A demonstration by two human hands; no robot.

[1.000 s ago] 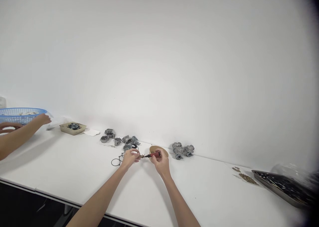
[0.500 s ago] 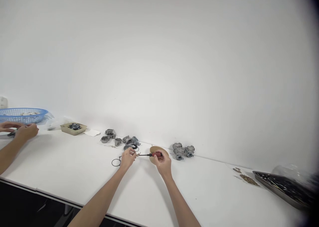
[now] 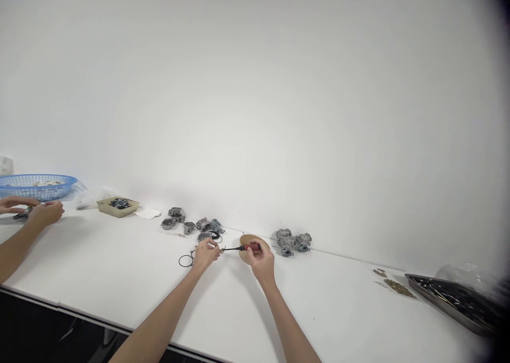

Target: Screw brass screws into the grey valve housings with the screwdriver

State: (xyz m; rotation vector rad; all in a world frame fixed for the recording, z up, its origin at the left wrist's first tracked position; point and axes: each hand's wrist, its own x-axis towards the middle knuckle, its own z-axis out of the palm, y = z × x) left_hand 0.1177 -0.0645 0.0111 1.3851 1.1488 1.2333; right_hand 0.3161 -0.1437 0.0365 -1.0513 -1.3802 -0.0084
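Note:
My right hand (image 3: 262, 261) is closed around the red handle of a screwdriver (image 3: 252, 247), whose dark shaft points left. At its tip is a small copper-coloured metal piece (image 3: 222, 250), pinched in the fingers of my left hand (image 3: 206, 253); its exact kind is too small to make out. Behind my right hand stands a round tan bowl (image 3: 243, 239), partly covered by the hand. Beside my left hand lies a thin black rubber ring (image 3: 185, 260), and just beyond it are more black rings (image 3: 215, 235) near grey metal housings (image 3: 189, 227).
More grey metal housings (image 3: 287, 242) sit right of the bowl by the wall. Far right are a pile of small brass-coloured parts (image 3: 399, 287) and a dark metal tray (image 3: 442, 305). Leftward are a beige tray (image 3: 115, 210), a blue basket (image 3: 51, 193) and a co-worker's hands (image 3: 47, 213).
My hands stay almost in place, with the screwdriver tip still at the small metal piece. The co-worker's hands at the left have shifted slightly.

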